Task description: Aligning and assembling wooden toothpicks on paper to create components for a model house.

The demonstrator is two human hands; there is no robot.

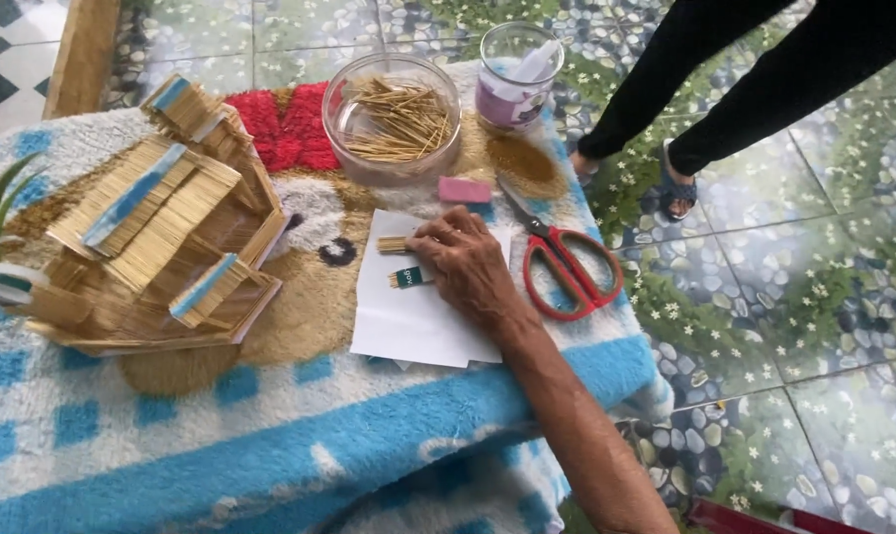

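1. Far left, 9 o'clock: model house of pale wooden sticks with blue strips (161,232), standing on fluffy blue-and-white patterned cloth (270,445).
2. 12 o'clock of centre: clear round plastic bowl of loose thin wooden sticks (394,119).
3. Centre: white paper sheet (408,321) flat on cloth; small bundle of short wooden sticks (393,244) on its top edge, small stick piece with dark green label (408,278) just below.
4. Right hand (468,267) palm down on paper, fingers bent, tips touching stick bundle at its 9 o'clock. Grip on it: cannot tell.
5. Left hand: out of frame.
6. 12 o'clock of hand: pink rectangular eraser (465,190).
7. 3 o'clock of hand: red-handled scissors (564,262), closed, close beside hand.
8. 1 o'clock: clear glass jar with pale purple contents (515,79).
9. Top right: another person's dark-trousered legs (745,79) on floor.
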